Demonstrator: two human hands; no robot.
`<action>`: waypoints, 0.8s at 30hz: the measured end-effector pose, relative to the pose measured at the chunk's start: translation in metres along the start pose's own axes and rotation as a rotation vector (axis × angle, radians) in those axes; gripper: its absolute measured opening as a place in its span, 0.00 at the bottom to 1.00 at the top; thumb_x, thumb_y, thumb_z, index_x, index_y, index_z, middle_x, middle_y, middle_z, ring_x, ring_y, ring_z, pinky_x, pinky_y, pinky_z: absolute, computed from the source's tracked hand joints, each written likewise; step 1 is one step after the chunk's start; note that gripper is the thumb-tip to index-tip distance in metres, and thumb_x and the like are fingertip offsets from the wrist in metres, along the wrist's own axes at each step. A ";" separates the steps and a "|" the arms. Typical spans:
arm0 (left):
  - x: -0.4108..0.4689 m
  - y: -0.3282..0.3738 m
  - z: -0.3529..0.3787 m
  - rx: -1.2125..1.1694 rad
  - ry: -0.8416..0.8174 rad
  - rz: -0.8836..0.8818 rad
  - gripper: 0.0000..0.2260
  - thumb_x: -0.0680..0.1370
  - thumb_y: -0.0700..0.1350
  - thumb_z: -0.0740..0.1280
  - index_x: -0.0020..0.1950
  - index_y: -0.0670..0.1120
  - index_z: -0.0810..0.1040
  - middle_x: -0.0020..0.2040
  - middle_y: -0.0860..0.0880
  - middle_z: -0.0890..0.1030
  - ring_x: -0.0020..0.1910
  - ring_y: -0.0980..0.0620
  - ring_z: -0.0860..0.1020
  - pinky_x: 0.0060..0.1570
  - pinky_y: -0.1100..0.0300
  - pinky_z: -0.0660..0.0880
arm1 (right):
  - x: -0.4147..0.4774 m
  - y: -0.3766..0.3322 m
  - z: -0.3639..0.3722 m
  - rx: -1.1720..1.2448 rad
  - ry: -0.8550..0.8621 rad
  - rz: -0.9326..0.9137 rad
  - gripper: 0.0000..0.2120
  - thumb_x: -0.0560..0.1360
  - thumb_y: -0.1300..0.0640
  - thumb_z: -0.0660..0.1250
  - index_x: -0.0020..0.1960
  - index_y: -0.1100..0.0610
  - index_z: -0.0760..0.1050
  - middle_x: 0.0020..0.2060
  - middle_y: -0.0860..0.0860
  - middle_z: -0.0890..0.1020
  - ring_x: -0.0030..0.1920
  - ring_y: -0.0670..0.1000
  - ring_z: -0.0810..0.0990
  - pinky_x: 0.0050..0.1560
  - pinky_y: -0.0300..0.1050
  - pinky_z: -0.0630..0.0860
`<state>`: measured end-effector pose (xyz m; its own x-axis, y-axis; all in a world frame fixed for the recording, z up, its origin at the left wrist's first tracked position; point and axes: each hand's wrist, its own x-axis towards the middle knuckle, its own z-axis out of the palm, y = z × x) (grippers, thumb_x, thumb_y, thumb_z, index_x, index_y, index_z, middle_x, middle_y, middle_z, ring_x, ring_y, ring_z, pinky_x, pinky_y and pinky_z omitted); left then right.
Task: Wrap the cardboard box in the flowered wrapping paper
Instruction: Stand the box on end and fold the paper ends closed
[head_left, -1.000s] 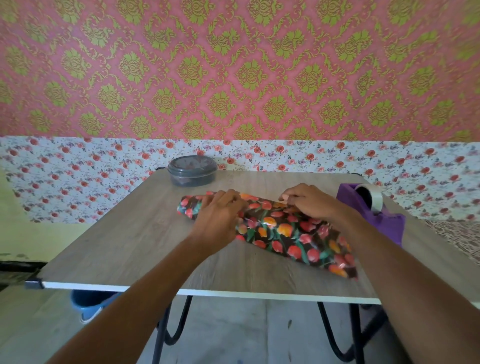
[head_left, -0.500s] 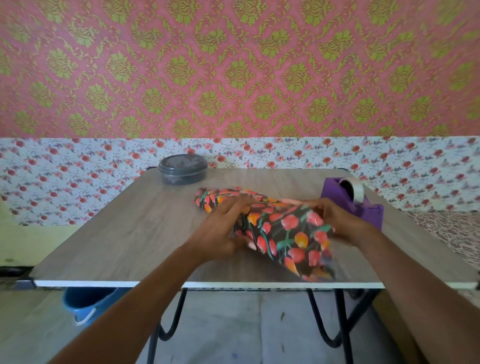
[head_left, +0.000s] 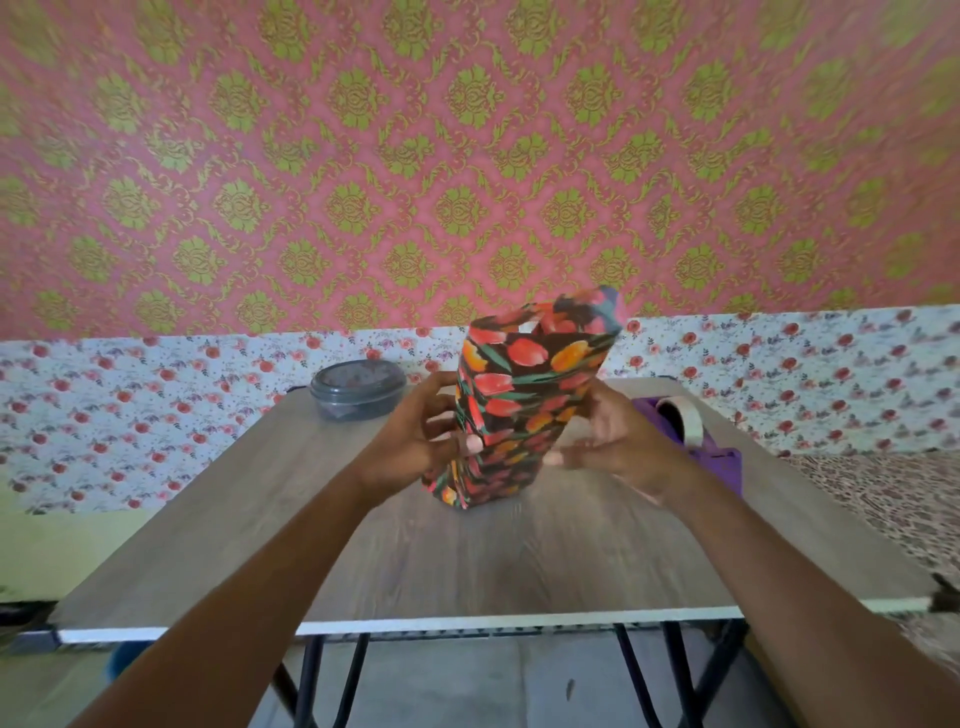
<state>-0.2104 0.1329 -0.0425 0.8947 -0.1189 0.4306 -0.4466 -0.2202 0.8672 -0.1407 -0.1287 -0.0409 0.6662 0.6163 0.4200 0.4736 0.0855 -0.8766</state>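
The cardboard box (head_left: 524, 400) stands on its end in the middle of the bench (head_left: 467, 561), all covered by the flowered wrapping paper (head_left: 540, 358) — no cardboard shows. It leans a bit toward 1 o'clock. The left hand (head_left: 415, 441) grips it from the 9 o'clock side, with the thumb pressed on the front. The right hand (head_left: 613, 441) is at the 3 o'clock side with its fingers spread; it is blurry, so I cannot tell if it is gripping the box or just touching it.

What could go wrong? The box is tall and stands on a small end, so I think it could tip over if one hand lets go. The paper at the top end sticks up loose and open. If it is folded in a hurry it may crease badly or tear, and the side wrap may slip open if the hands squeeze too softly.

The tape holder (head_left: 691, 431), purple, sits at 3 o'clock, partly behind the right hand. A dark tub (head_left: 358, 389) with a lid sits at 10 o'clock, well apart from the box.

Some things are hard to see — the bottom end of the box is hidden against the bench, so I cannot tell if it is folded shut. Any tape on the paper is too small to make out.
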 end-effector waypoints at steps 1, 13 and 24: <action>-0.002 0.001 0.004 -0.046 -0.018 -0.017 0.29 0.68 0.49 0.79 0.67 0.57 0.73 0.62 0.48 0.82 0.61 0.46 0.81 0.56 0.49 0.81 | 0.004 0.000 0.005 0.023 0.060 -0.018 0.39 0.64 0.58 0.82 0.70 0.52 0.69 0.64 0.51 0.81 0.68 0.50 0.78 0.59 0.51 0.80; -0.001 0.022 0.025 0.015 0.264 0.145 0.27 0.73 0.58 0.72 0.70 0.58 0.67 0.65 0.55 0.76 0.66 0.52 0.76 0.61 0.46 0.77 | 0.018 0.016 0.012 0.085 0.259 0.000 0.40 0.66 0.48 0.80 0.73 0.45 0.65 0.62 0.48 0.82 0.62 0.51 0.83 0.63 0.54 0.80; 0.010 0.043 0.029 0.843 0.066 0.628 0.18 0.83 0.57 0.59 0.67 0.51 0.77 0.72 0.54 0.70 0.74 0.55 0.65 0.70 0.45 0.58 | 0.010 0.027 -0.008 0.178 0.198 0.003 0.41 0.68 0.54 0.82 0.74 0.42 0.66 0.64 0.54 0.82 0.66 0.57 0.80 0.58 0.47 0.80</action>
<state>-0.2208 0.0944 -0.0084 0.4881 -0.3976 0.7770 -0.6685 -0.7427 0.0399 -0.1169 -0.1265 -0.0589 0.7753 0.4534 0.4398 0.3745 0.2308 -0.8980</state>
